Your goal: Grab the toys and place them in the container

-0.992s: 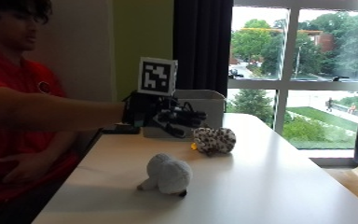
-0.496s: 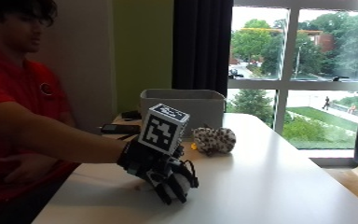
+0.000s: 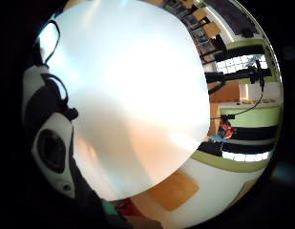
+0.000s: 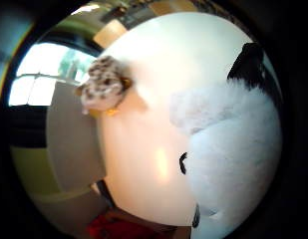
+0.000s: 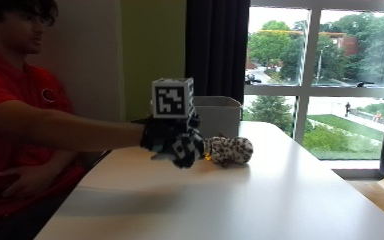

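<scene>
If your grip on the white plush toy [image 4: 233,164] is only catching fur, it could slide out on the way over and drop back on the table [image 5: 258,200]. That's my guess, b/c the palm cam shows fluff and a black finger at the edge, but not how far your fingers wrap round it.

2nd risk: the spotted toy [image 5: 230,150] lies on the table just beside your hand, between it and the container [image 5: 220,116]. Go across low and you'll prob. clip it, nudging it toward the table edge or along the bin wall. Keep high enough to pass over the rim too; catch the rim w/ the plush and it may get pulled out of your fingers.

Your gloved right hand [image 5: 175,142] hangs above the table, off the surface, fingers curled downward. White shows between the dark fingers in the outside view and nothing white lies on the table under it, so I read it as curled round the white plush, w/ the toy right against the palm. The container sits behind the hand at the back of the table, open top, near the window.
</scene>
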Demonstrator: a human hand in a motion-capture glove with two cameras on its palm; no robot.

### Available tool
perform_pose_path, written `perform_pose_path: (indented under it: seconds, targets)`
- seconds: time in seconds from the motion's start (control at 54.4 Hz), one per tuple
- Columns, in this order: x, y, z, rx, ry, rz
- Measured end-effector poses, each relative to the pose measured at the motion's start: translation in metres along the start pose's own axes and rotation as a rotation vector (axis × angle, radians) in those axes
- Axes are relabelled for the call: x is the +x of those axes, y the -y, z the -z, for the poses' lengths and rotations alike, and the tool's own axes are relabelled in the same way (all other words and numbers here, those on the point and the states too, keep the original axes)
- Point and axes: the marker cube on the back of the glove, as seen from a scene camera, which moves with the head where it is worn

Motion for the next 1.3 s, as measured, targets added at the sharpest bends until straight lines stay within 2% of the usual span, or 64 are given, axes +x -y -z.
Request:
perform_pose_path:
  seconds: [0.037,0.129,0.221,0.294,0.404,0.606,0.845,1.029,1.158,1.305]
  targets:
    - [-0.016,0.001,0.017,0.011,0.001,0.050]
    - [-0.060,-0.006,0.060,0.052,-0.009,0.283]
    - [-0.114,-0.008,0.105,0.108,0.072,0.298]
    - [-0.147,-0.006,0.130,0.148,0.027,0.263]
    - [-0.199,-0.008,0.156,0.165,0.056,0.370]
    - [-0.287,-0.006,0.182,0.189,0.017,0.484]
    - [-0.381,-0.026,0.177,0.164,0.033,0.607]
    - [-0.401,-0.031,0.163,0.058,-0.026,0.616]
    - [-0.380,-0.026,0.152,-0.070,-0.002,0.640]
    - [-0.331,-0.001,0.154,-0.005,0.145,0.562]
